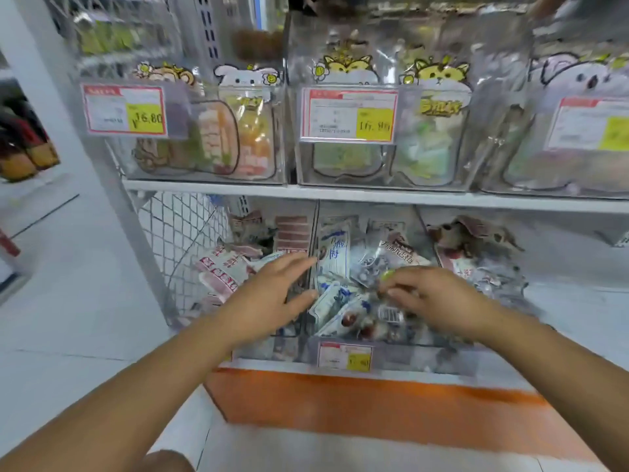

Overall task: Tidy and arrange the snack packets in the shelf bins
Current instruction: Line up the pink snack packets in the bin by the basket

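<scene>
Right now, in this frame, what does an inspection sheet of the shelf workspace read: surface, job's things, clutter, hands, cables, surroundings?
Surface: white lower shelf carrying clear bins.
Job's things: snack packets heaped unevenly in the middle bin; red-and-white packets in the left bin.
Clutter: nothing seen.
Hands: left hand flat with fingers straight, where left and middle bins meet; right hand over the middle bin, fingers curled down among packets, grip too blurred to tell.
Cables: nothing seen.
Surroundings: cartoon pouches in upper bins, price tags, wire mesh panel, orange base.
</scene>
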A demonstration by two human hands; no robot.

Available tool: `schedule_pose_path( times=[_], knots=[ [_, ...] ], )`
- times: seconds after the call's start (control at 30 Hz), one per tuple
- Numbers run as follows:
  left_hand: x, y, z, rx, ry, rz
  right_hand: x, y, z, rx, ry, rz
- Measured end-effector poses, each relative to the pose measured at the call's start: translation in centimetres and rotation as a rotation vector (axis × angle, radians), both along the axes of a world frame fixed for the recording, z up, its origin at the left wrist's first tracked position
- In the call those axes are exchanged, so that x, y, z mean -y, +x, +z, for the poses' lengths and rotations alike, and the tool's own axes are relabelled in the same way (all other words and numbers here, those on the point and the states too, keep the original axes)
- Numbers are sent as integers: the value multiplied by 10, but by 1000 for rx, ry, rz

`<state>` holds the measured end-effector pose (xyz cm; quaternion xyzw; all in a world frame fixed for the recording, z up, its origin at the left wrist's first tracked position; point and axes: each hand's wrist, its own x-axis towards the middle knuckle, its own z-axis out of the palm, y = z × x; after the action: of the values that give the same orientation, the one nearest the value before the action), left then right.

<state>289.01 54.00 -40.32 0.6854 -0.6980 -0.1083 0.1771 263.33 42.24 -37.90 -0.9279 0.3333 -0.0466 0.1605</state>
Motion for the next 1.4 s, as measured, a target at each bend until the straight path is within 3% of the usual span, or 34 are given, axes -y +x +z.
schedule_pose_path(
  times=[0.13,0.4,0.63,0.77,0.83,0.93,1.1,1.2,1.4],
  knots=[
    [-11,-12,-7,-24,-72,62,-1,-16,3,-56,-21,-27],
    [-26,-22,-3,216,-129,-11,-9,-11,12,-214,-28,32],
    [-7,-9,-17,202,-218,-71,12,2,16,-268,16,73],
    [4,-3,-20,149,-240,-87,18,15,18,-529,-41,87],
    [3,-1,-24,172,-249,-76,19,22,15,-565,-143,84],
    [-3,1,-28,237,-233,-97,21,19,5,-444,-193,38],
    [-15,1,-24,149,-235,-108,25,-2,3,108,62,-137],
    [-22,-6,-22,90,-232,-91,13,-9,11,310,160,-187],
    [-22,-36,0,-75,-230,-90,-31,-3,46,576,393,-75]
  ],
)
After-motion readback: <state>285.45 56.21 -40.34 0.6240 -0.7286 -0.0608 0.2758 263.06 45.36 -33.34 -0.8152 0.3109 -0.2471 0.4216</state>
